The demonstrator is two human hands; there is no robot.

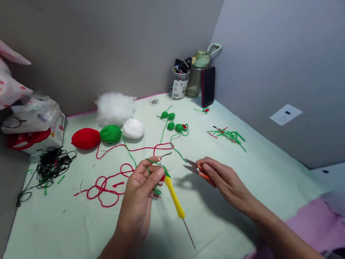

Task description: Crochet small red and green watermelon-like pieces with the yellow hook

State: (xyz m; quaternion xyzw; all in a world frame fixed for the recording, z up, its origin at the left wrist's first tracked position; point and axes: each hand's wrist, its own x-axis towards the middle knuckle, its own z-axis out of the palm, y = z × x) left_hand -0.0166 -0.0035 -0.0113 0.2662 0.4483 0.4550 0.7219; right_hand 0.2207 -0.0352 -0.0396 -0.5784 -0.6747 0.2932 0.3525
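My left hand pinches a small piece of green and red crochet work between thumb and fingers. Through its loops runs a crochet hook with a yellow handle, whose metal shaft points down toward me. Green yarn trails from near this hand up and to the right. To the right, my right hand is closed around scissors with orange handles. Their blades are apart and point left, close to the green strand; whether they touch it I cannot tell.
Behind the hands lie red, green and white yarn balls, with white stuffing. Loose red yarn, black yarn, green crocheted balls and yarn scraps are spread about. A phone leans beside a bottle.
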